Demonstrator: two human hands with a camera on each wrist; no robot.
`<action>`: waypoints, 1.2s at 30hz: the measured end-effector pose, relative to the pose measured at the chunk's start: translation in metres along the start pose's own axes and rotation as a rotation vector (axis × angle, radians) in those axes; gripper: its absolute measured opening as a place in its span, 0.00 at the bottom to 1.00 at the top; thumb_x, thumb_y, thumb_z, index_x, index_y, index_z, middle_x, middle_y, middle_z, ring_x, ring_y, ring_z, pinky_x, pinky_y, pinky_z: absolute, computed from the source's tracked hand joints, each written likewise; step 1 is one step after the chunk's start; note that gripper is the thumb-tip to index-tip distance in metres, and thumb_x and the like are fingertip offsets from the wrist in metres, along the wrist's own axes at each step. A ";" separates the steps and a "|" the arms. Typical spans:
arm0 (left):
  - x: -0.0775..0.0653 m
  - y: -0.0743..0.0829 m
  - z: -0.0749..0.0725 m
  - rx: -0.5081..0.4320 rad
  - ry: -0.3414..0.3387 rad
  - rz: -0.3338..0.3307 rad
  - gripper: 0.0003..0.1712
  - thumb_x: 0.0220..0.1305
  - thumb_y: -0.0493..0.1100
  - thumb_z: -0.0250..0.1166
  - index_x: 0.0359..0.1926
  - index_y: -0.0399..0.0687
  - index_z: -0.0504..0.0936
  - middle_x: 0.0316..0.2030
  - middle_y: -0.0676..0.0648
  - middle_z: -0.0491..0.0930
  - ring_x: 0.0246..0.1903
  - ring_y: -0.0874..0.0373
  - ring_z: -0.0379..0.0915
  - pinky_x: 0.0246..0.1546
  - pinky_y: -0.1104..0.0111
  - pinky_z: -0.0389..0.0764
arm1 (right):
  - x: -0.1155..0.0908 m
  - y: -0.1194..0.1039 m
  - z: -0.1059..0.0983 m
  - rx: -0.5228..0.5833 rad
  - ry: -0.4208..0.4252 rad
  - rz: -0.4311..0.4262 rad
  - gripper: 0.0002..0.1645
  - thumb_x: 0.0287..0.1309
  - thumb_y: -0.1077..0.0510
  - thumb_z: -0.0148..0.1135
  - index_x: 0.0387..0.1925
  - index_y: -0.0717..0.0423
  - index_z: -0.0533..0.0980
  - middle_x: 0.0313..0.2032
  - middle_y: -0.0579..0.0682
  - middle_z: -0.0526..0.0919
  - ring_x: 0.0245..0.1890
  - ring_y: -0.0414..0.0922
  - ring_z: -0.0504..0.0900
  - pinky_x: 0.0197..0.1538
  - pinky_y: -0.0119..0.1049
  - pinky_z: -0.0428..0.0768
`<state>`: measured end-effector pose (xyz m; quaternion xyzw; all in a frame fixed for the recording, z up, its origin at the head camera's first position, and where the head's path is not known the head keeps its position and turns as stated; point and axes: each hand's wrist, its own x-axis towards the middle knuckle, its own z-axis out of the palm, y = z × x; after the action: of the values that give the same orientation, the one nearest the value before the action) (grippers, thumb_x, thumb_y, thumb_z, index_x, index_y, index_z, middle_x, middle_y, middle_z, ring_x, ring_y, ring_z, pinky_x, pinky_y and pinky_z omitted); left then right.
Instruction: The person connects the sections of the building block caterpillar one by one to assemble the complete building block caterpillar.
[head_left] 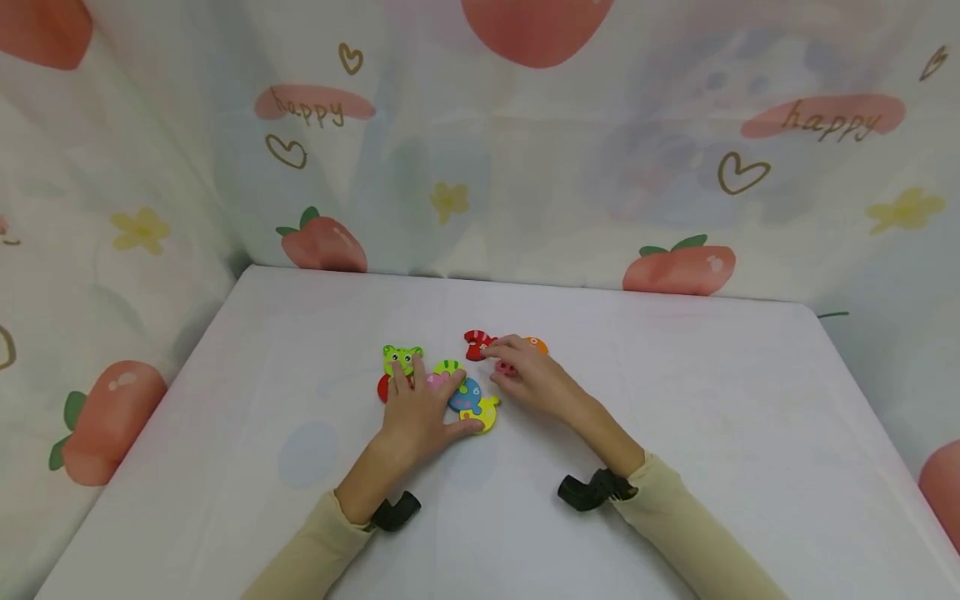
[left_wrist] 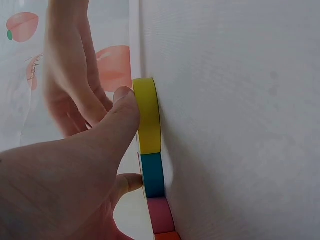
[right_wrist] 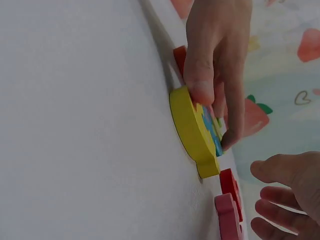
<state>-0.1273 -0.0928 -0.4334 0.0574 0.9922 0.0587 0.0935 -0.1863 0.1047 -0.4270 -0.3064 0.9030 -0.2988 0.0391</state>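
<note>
My left hand point(head_left: 416, 417) is spread over a cluster of flat, painted animal-shaped blocks. Its thumb lies at the edge of a yellow block point(head_left: 485, 417), and another finger reaches a blue block point(head_left: 467, 395) joined to it. Around these fingers lie a green-striped block point(head_left: 447, 367), a green animal-face block point(head_left: 402, 357) and a partly covered red block point(head_left: 383, 389). To the right, my right hand point(head_left: 536, 379) hovers with loosely bent fingers, nothing between them, over a red striped block point(head_left: 476, 342) and a pink block point(right_wrist: 228, 215). It partly hides an orange block point(head_left: 537, 343).
The blocks lie on a white-covered table point(head_left: 712, 400). A printed curtain point(head_left: 510, 167) hangs behind the far table edge and along the left side. Each wrist wears a black camera mount, the right one point(head_left: 592, 492) close above the tabletop.
</note>
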 end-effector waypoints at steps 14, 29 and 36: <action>0.001 -0.002 -0.001 0.027 -0.006 0.009 0.50 0.51 0.80 0.56 0.72 0.69 0.59 0.72 0.28 0.52 0.70 0.23 0.46 0.63 0.41 0.68 | 0.059 0.009 0.002 -0.124 -0.178 0.087 0.37 0.56 0.50 0.69 0.66 0.52 0.69 0.69 0.58 0.66 0.69 0.57 0.65 0.63 0.51 0.76; 0.001 -0.002 -0.001 0.039 0.005 0.007 0.50 0.51 0.79 0.56 0.72 0.70 0.60 0.72 0.29 0.53 0.70 0.24 0.48 0.64 0.41 0.67 | 0.067 0.010 0.006 -0.106 -0.195 0.066 0.29 0.57 0.53 0.69 0.59 0.57 0.74 0.59 0.56 0.77 0.58 0.52 0.75 0.62 0.47 0.78; 0.000 -0.002 -0.003 0.032 0.000 0.012 0.49 0.51 0.79 0.56 0.72 0.70 0.60 0.72 0.28 0.53 0.69 0.23 0.47 0.65 0.41 0.66 | 0.068 0.014 0.009 -0.092 -0.184 0.063 0.28 0.56 0.52 0.69 0.57 0.57 0.76 0.55 0.54 0.81 0.52 0.49 0.77 0.59 0.44 0.79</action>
<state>-0.1284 -0.0952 -0.4310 0.0647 0.9927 0.0432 0.0924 -0.2466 0.0696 -0.4343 -0.3055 0.9174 -0.2265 0.1170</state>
